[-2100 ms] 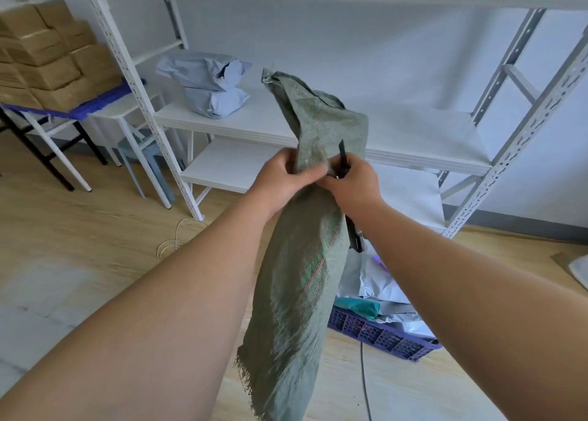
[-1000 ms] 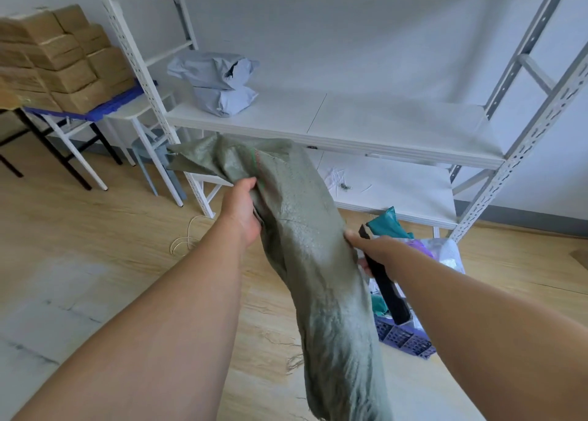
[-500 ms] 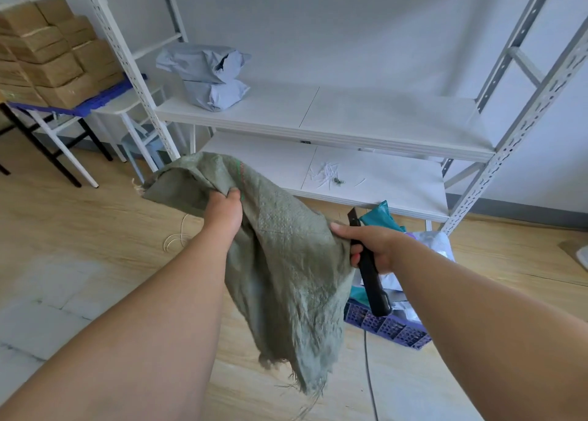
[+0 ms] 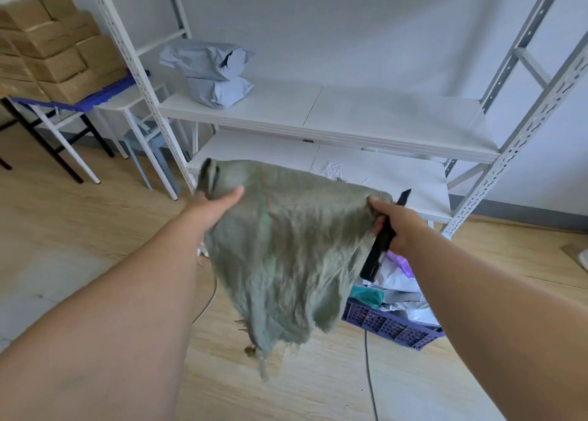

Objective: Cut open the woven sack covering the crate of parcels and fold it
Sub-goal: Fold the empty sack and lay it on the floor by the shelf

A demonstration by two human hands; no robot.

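The grey-green woven sack (image 4: 296, 245) hangs in the air in front of me, stretched between both hands, its frayed edge dangling toward the floor. My left hand (image 4: 211, 202) grips the sack's upper left corner. My right hand (image 4: 394, 225) pinches the upper right corner and also holds a black utility knife (image 4: 380, 245), blade tip pointing up. Behind the sack, at lower right, the purple crate (image 4: 391, 325) stands on the floor, filled with grey, white and teal parcels (image 4: 397, 283). The sack hides part of the crate.
A white metal shelf rack (image 4: 334, 115) stands ahead, with two grey parcel bags (image 4: 213, 70) on its middle shelf. Cardboard boxes (image 4: 51, 45) are stacked on a blue pallet over tables at the left. A cable (image 4: 369, 376) runs across the wooden floor.
The sack hung as a long bunched strip from both hands held together. My hands moved apart and lower, and the sack is now spread wide between them.
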